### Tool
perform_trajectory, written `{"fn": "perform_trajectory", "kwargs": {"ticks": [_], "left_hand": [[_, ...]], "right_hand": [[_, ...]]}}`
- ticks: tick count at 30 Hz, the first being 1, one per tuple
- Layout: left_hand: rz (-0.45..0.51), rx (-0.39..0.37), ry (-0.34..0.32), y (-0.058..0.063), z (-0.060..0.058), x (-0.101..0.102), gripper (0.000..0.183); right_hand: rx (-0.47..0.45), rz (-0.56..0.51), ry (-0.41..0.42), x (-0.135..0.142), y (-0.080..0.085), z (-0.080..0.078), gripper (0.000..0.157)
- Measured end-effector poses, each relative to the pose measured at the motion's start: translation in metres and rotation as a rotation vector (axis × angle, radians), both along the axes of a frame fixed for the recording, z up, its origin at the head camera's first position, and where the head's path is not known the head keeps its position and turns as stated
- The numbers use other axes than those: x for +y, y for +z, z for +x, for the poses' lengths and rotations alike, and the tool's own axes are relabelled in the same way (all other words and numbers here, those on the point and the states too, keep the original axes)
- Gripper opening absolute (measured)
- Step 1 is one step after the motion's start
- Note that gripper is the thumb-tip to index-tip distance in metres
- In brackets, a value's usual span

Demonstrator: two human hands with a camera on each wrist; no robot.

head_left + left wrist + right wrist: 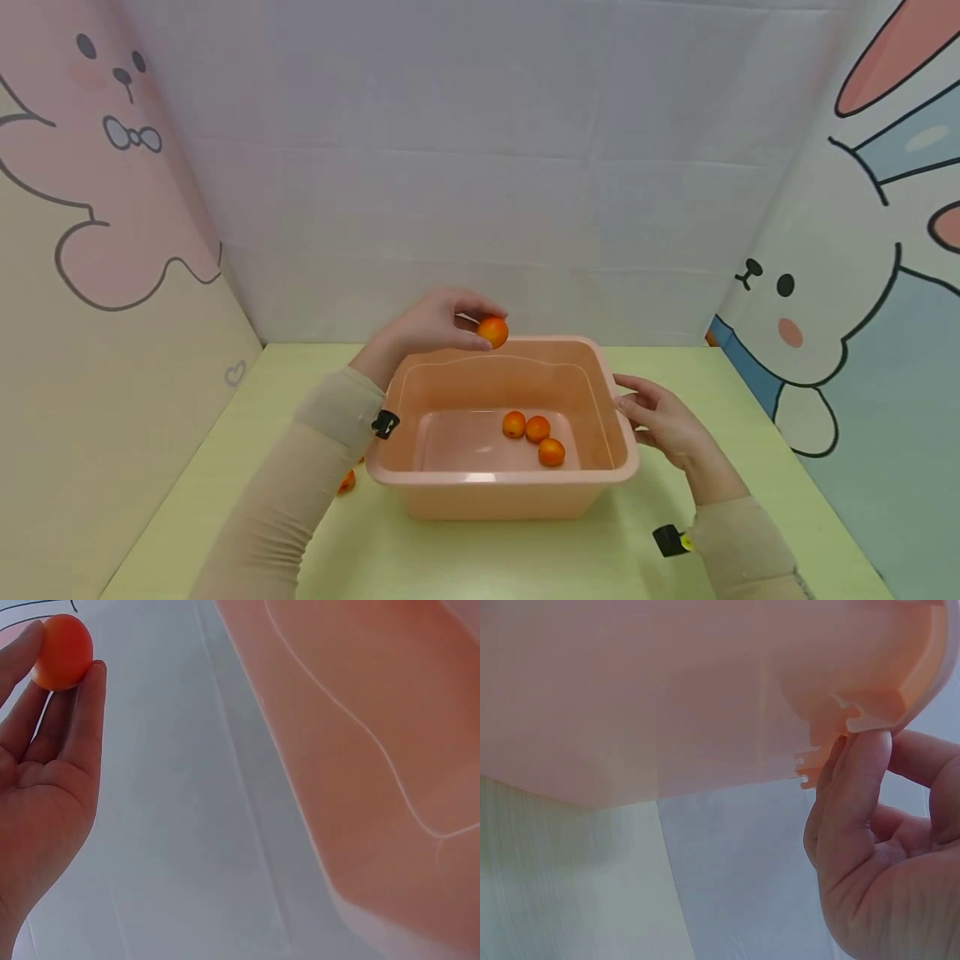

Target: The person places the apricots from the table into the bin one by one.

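Over the back rim of a peach plastic basin, my left hand pinches a small orange between thumb and fingertips. The left wrist view shows that same orange at the fingertips, apart from the basin wall. Three more small oranges lie on the basin floor, toward its right side. My right hand grips the basin's right rim. In the right wrist view, fingers curl up beneath the rim's underside.
Left of the basin, a small orange lies on the pale yellow-green table, partly hidden by my left sleeve. A white sheet hangs behind the table, and printed panels stand at both sides.
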State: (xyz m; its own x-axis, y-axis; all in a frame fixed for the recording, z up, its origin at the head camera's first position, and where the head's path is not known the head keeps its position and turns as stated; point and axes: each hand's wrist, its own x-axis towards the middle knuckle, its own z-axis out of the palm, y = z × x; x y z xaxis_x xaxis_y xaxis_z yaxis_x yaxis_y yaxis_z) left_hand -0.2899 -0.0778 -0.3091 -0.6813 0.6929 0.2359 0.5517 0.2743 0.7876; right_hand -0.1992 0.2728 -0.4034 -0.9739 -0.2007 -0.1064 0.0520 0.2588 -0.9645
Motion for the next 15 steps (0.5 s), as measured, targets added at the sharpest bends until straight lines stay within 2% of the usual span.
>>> {"fn": "perform_trajectory", "kwargs": {"ticks": [8,15], "left_hand": [[-0.066,-0.033,-0.02,-0.016,-0.01,0.015,0.044],[-0.147,-0.057,-0.066,-0.031,-0.014,0.026,0.045]], "right_hand": [[0.004,-0.003,0.001,0.001,0.0,0.001,0.065],[0.012,-0.007,0.009,0.001,-0.002,0.001,0.065]]}}
